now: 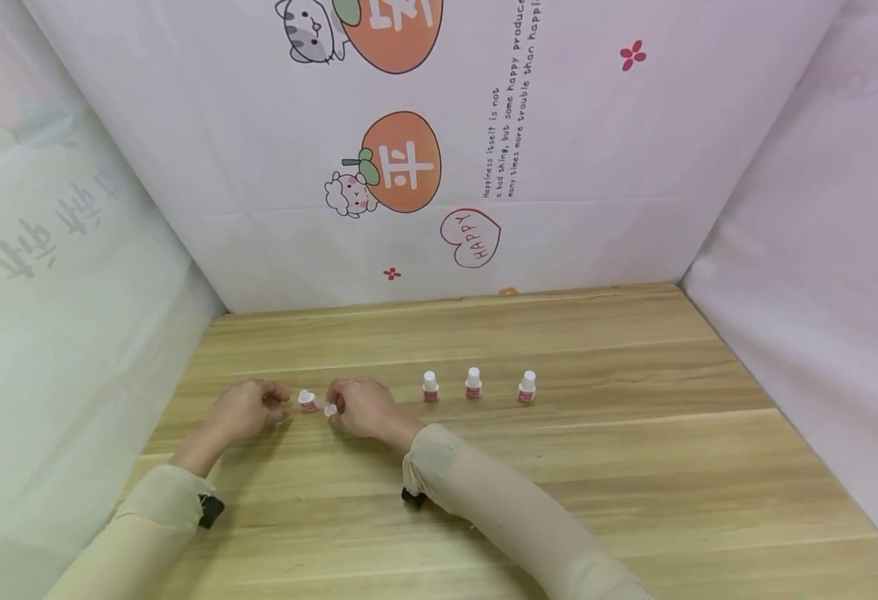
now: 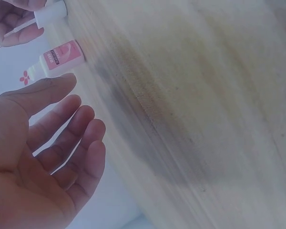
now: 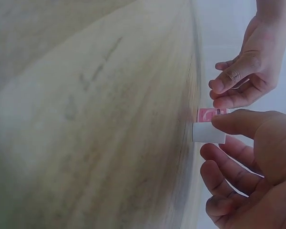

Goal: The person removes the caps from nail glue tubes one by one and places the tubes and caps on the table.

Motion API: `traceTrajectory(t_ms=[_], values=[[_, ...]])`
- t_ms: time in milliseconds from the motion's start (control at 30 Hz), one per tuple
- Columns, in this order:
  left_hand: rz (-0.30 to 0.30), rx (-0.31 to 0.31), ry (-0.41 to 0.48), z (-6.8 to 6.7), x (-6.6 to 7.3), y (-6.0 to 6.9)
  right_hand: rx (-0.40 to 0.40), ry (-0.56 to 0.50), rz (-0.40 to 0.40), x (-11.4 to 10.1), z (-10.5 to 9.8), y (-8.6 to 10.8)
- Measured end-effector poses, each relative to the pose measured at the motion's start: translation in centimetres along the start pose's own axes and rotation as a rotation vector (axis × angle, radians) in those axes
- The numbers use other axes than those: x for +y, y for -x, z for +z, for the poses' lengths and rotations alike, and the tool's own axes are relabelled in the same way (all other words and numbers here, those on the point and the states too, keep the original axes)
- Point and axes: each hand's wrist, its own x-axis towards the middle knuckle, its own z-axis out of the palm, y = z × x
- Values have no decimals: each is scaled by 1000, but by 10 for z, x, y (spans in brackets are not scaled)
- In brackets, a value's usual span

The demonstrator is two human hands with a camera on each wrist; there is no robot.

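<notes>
A small white bottle with a pink label (image 2: 64, 58) stands uncapped on the table between the two hands. Just left of it is my left hand (image 1: 247, 408), its fingers loosely bent and holding nothing; in the left wrist view its thumb lies near the bottle without a visible grip. On the bottle's other side my right hand (image 1: 366, 408) pinches a white cap (image 3: 207, 132) between thumb and fingers, close to the tabletop. From that cap a thin pale stem (image 2: 20, 28) sticks out, away from the table. The cap partly covers the bottle in the right wrist view.
Three similar capped bottles stand in a loose row to the right: one nearest my right hand (image 1: 430, 387), a middle bottle (image 1: 473, 383) and a far-right bottle (image 1: 526, 387). The wood-grain table (image 1: 596, 467) meets a printed white cloth (image 1: 574, 208) behind, with cloth at both sides.
</notes>
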Motion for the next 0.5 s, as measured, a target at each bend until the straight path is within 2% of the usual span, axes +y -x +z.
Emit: traceTrajectory(t_ms=[267, 500], values=[[11, 5, -3, 2, 1, 2, 1, -26, 26, 6, -1, 3], [29, -22, 8, 5, 0, 4, -15, -32, 53, 12, -3, 9]])
